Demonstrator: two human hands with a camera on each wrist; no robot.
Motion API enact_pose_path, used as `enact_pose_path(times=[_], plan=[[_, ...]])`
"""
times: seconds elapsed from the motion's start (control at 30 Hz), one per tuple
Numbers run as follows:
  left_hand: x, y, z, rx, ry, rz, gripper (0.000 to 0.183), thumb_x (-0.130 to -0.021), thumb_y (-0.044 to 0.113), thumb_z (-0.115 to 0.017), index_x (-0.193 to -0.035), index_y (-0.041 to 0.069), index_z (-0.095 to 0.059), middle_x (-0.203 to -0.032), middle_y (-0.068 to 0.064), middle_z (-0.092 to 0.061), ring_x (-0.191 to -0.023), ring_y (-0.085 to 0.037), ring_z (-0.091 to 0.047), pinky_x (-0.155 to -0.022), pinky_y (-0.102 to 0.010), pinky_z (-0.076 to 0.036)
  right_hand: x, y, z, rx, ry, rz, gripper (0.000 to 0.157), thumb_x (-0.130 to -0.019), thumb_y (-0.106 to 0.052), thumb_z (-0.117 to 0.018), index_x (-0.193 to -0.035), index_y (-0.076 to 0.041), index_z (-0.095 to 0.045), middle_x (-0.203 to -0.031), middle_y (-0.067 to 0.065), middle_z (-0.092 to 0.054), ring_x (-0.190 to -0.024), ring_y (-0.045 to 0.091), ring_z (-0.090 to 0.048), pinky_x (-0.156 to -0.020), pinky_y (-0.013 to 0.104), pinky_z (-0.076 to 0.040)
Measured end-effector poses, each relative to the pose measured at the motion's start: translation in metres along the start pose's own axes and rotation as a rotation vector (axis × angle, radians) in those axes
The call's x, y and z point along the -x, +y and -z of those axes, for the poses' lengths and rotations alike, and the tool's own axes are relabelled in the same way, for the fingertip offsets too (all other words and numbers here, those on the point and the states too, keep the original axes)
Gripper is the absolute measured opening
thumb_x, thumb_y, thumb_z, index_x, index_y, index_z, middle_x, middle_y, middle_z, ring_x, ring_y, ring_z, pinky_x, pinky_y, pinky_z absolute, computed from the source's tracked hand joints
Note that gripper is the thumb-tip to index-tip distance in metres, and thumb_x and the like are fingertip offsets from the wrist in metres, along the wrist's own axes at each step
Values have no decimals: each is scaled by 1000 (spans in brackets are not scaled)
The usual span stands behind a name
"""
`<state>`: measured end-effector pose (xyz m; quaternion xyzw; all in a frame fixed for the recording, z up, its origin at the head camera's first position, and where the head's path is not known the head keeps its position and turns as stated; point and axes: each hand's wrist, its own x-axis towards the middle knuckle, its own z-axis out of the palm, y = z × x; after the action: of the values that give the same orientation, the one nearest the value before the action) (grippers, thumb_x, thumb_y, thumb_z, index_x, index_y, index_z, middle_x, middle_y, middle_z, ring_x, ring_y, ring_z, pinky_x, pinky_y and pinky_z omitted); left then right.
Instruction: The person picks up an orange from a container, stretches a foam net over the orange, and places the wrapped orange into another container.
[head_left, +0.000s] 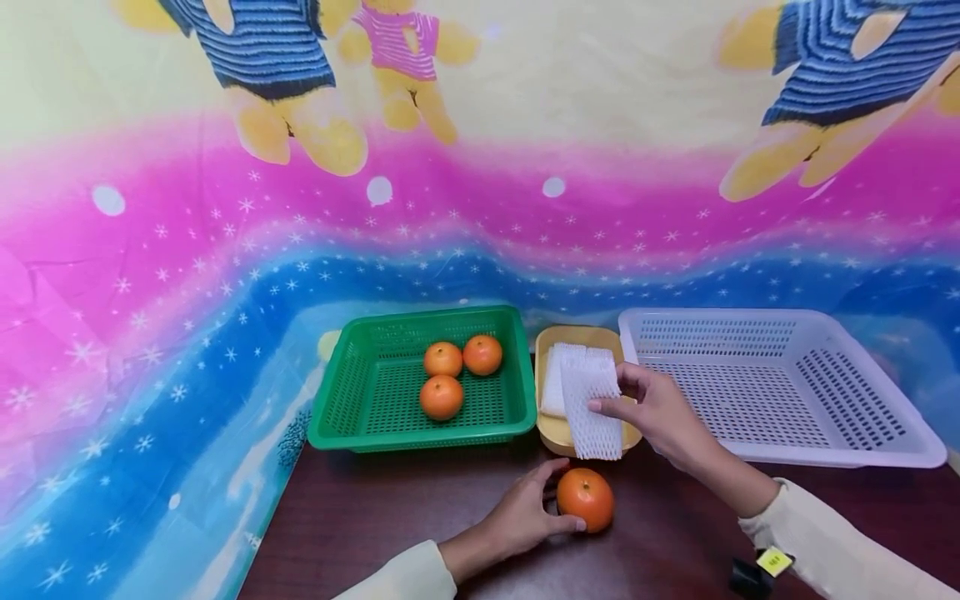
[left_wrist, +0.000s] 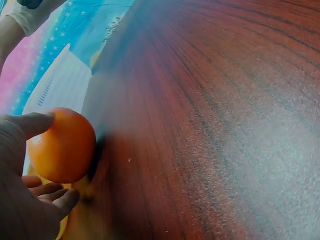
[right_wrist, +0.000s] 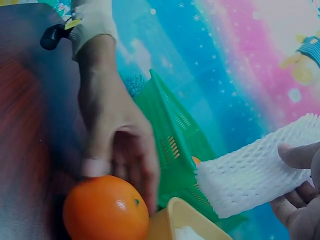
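Note:
My left hand point(head_left: 517, 512) is at the left side of an orange point(head_left: 586, 500) on the table, in front of the baskets. The thumb touches the orange, while the other fingers, loosely bent, look apart from it in the left wrist view. My right hand point(head_left: 663, 414) pinches a white foam net sleeve point(head_left: 592, 408) between thumb and fingers. The sleeve hangs flattened over a small yellow tray point(head_left: 557, 435), where more white sleeves point(head_left: 553, 379) lie. In the right wrist view, the held sleeve point(right_wrist: 255, 167) shows an open end pointing away from the hand.
A green basket point(head_left: 420, 442) at the back left holds three oranges point(head_left: 441, 397). To the right of the yellow tray stands a white perforated basket point(head_left: 825, 454). Behind them hangs a colourful cloth point(head_left: 450, 208) with printed bears. The tabletop point(head_left: 360, 508) is dark wood.

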<state>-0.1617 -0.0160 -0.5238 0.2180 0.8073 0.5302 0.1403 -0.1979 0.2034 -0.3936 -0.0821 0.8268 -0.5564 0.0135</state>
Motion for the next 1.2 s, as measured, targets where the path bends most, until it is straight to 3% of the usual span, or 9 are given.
enact_pose_path(times=[0.17, 0.3, 0.47, 0.67, 0.83, 0.97, 1.07, 1.13, 1.2], plan=[[2, 14, 12, -12, 133, -194, 51, -97, 24, -72, -142, 8, -55, -138, -11, -64, -123, -26, -65, -102, -36, -55, 7, 0, -4, -17, -24, 22, 34, -87, -15, -82, -111, 3, -67, -105, 12, -72, -91, 9, -67, -76, 26, -58], [3, 34, 22, 28, 235, -278, 40, -103, 25, -63, -140, 13, -57, -134, -7, -66, -120, -23, -67, -98, -36, -57, 11, 1, -8, -70, -50, 39, 35, -86, -12, -82, -111, 6, -66, -104, 8, -70, -91, 8, -67, -75, 28, -59], [2, 57, 32, 117, 329, -287, 39, -99, 24, -68, -136, 14, -60, -126, -8, -68, -116, -22, -67, -94, -29, -58, 16, 3, -15, -111, -72, 41, 34, -85, -9, -83, -109, 5, -65, -99, 2, -68, -88, 9, -69, -73, 29, -60], [0, 69, 39, 137, 407, -267, 30, -90, 16, -78, -119, 12, -69, -109, -7, -71, -96, -16, -71, -83, -25, -61, 22, 4, -26, -109, -95, 82, 31, -86, -8, -82, -108, 6, -64, -97, 7, -67, -85, 13, -67, -72, 28, -58], [-1, 73, 42, 108, 457, -284, 17, -88, 8, -79, -105, 10, -76, -98, -5, -75, -83, -11, -70, -74, -24, -60, 26, 7, -32, -181, -158, 59, 44, -88, -7, -80, -122, 11, -60, -109, 15, -67, -94, 13, -69, -78, 27, -59], [-2, 75, 45, 94, 483, -290, 15, -88, 8, -80, -103, 11, -78, -97, -3, -77, -83, -13, -71, -75, -24, -60, 28, 13, -30, -227, -229, 58, 60, -89, -15, -80, -135, 12, -52, -122, 19, -64, -103, 12, -68, -83, 28, -59], [-3, 76, 46, 105, 485, -280, 15, -89, 10, -79, -103, 12, -78, -97, -2, -77, -86, -14, -70, -77, -23, -60, 29, 18, -25, -261, -293, 97, 60, -99, -25, -69, -142, 10, -46, -128, 7, -63, -108, 7, -65, -90, 24, -56], [-3, 77, 47, 113, 488, -276, 15, -88, 11, -80, -103, 13, -78, -98, -2, -77, -86, -14, -69, -76, -23, -60, 28, 21, -22, -299, -343, 130, 50, -109, -30, -50, -141, 7, -45, -129, -2, -60, -113, 4, -60, -95, 22, -52], [-3, 78, 47, 121, 493, -281, 15, -88, 11, -80, -103, 12, -78, -98, -3, -77, -86, -13, -68, -76, -23, -60, 27, 22, -19, -338, -372, 112, 49, -113, -37, -31, -136, 2, -49, -126, -7, -59, -115, 5, -58, -96, 21, -50]])
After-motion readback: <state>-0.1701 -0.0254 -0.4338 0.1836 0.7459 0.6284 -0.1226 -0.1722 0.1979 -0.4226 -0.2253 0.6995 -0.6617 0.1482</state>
